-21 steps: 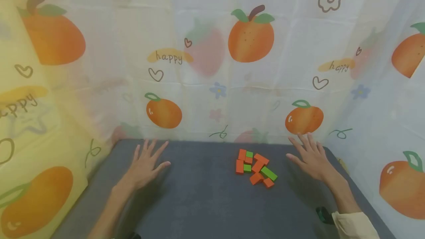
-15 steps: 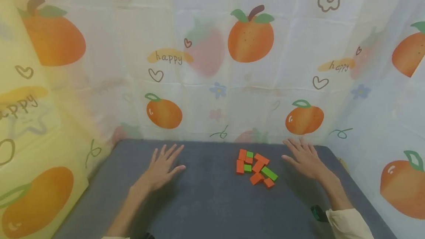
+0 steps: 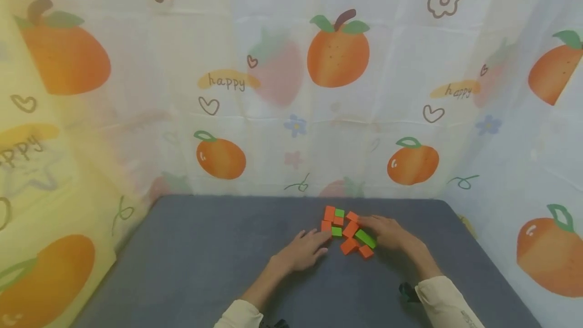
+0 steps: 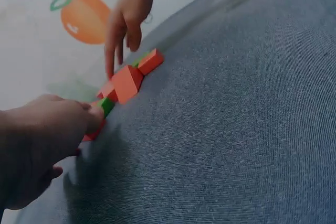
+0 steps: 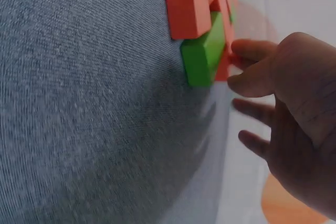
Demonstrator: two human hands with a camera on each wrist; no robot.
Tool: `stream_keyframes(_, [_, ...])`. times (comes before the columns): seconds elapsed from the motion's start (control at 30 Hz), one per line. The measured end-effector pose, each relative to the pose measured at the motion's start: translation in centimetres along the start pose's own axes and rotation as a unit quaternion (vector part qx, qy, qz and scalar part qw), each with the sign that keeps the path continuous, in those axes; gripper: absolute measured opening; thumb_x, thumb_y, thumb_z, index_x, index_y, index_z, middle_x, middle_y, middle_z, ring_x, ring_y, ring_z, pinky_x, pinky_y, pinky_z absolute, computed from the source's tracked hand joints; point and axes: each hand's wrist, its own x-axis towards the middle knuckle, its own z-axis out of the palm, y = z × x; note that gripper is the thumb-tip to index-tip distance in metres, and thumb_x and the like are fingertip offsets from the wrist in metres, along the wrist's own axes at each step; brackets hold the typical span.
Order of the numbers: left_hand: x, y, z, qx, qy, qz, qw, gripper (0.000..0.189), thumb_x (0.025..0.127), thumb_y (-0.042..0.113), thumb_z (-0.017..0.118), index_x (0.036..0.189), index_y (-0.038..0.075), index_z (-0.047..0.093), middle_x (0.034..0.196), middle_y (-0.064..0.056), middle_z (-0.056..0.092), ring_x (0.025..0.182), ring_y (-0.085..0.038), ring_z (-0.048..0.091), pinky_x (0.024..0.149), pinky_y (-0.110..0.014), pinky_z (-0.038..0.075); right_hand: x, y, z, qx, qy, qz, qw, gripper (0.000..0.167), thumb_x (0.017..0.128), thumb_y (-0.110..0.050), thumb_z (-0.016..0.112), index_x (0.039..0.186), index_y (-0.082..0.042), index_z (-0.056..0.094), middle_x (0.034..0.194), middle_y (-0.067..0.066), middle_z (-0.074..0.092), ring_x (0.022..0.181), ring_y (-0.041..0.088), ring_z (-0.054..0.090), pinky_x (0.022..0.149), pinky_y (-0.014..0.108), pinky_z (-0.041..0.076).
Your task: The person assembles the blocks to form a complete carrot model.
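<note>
A loose cluster of orange and green wooden blocks lies on the dark grey tabletop in the head view. My left hand (image 3: 302, 252) comes in from the left, its fingertips right at the leftmost orange block (image 3: 326, 226), beside a small green block (image 3: 336, 231). From the right, my right hand (image 3: 387, 232) reaches over the cluster's edge, fingertips at the upper orange block (image 3: 351, 216), which they partly cover. A long green block (image 5: 202, 53) sits just below its thumb in the right wrist view. Both hands have loosely extended fingers, curled round nothing.
The grey tabletop (image 3: 205, 257) spreads around the blocks. A white curtain (image 3: 273, 156) printed with oranges hangs behind the table's far edge and along both sides. Other orange blocks (image 3: 349, 246) lie at the cluster's near side.
Both hands have moved inward from the table's sides to the blocks, the left one travelling rightward and the right one leftward and down. The blocks lie as before.
</note>
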Motion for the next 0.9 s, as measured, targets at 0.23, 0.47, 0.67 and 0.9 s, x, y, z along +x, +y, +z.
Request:
stream_keyframes(0.23, [-0.6, 0.0, -1.3, 0.063, 0.1, -0.013, 0.993, 0.041, 0.105, 0.035, 0.063, 0.142, 0.017, 0.064, 0.13, -0.003, 0.068, 0.116, -0.023, 0.064, 0.1, -0.048, 0.051, -1.8, 1.0, -1.6, -0.052, 0.013, 0.082, 0.9951, 0.038, 0.099, -0.004, 0.06, 0.137, -0.006, 0.066, 0.13, 0.021, 0.067, 0.117, 0.05, 0.061, 0.095, 0.072, 0.049])
stream_keyframes(0.47, [0.1, -1.4, -2.0, 0.065, 0.009, 0.003, 0.9978, 0.077, 0.094, 0.038, 0.077, 0.161, 0.019, 0.044, 0.162, -0.008, 0.049, 0.151, -0.026, 0.047, 0.122, -0.056, 0.039, -1.7, 2.4, -1.0, -0.054, -0.011, 0.036, 0.9978, 0.047, 0.089, -0.001, 0.075, 0.135, -0.001, 0.066, 0.14, 0.024, 0.062, 0.128, 0.052, 0.056, 0.097, 0.076, 0.048])
stream_keyframes(0.67, [-0.1, -1.5, -1.8, 0.088, 0.04, 0.019, 0.9951, 0.066, 0.093, 0.028, 0.081, 0.153, 0.017, 0.055, 0.142, -0.008, 0.065, 0.132, -0.027, 0.06, 0.114, -0.051, 0.046, -2.2, 2.7, -0.2, -0.065, 0.019, 0.036, 0.997, 0.045, 0.082, -0.004, 0.085, 0.124, 0.0, 0.071, 0.118, 0.02, 0.069, 0.105, 0.043, 0.067, 0.086, 0.063, 0.057])
stream_keyframes(0.9, [-3.8, -2.4, -3.7, -0.001, 0.063, 0.019, 0.9978, 0.073, 0.088, 0.029, 0.084, 0.153, 0.015, 0.053, 0.138, -0.012, 0.066, 0.125, -0.03, 0.059, 0.109, -0.06, 0.047, -3.5, 0.6, -2.1, -0.042, 0.067, 0.033, 0.9963, 0.053, 0.082, -0.016, 0.089, 0.124, 0.007, 0.066, 0.102, 0.017, 0.067, 0.086, 0.029, 0.065, 0.076, 0.05, 0.058])
